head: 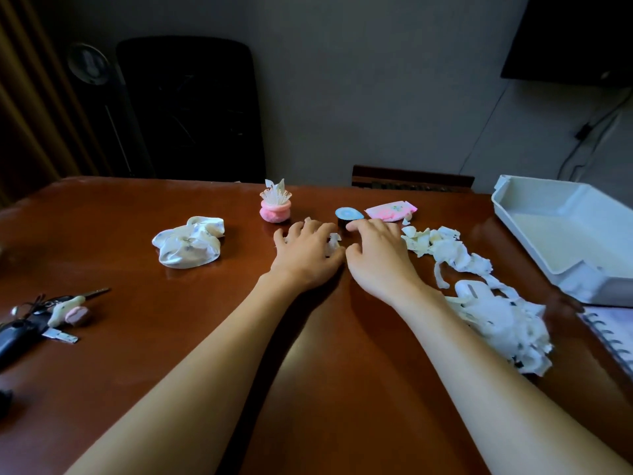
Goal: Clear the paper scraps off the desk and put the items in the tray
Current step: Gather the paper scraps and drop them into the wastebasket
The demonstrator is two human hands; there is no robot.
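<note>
Both my hands lie side by side on the brown desk [137, 337]. My left hand [306, 253] has its fingers curled over a small white paper scrap [333, 244]. My right hand [375, 250] rests beside it, fingers bent, its fingertips near a small dark cup with a blue lid [348, 217]. A long pile of torn white paper scraps [479, 296] stretches to the right of my right forearm. The white tray [579, 269] stands at the desk's right edge. A pink packet [390, 210] lies behind my right hand.
A pink holder of toothpicks [275, 206] stands behind my left hand. A white scrunched cloth [190, 246] lies to the left. Keys with a charm [44, 317] are at the far left. A spiral notebook [613, 334] sits below the tray. A black chair [191, 108] stands behind the desk.
</note>
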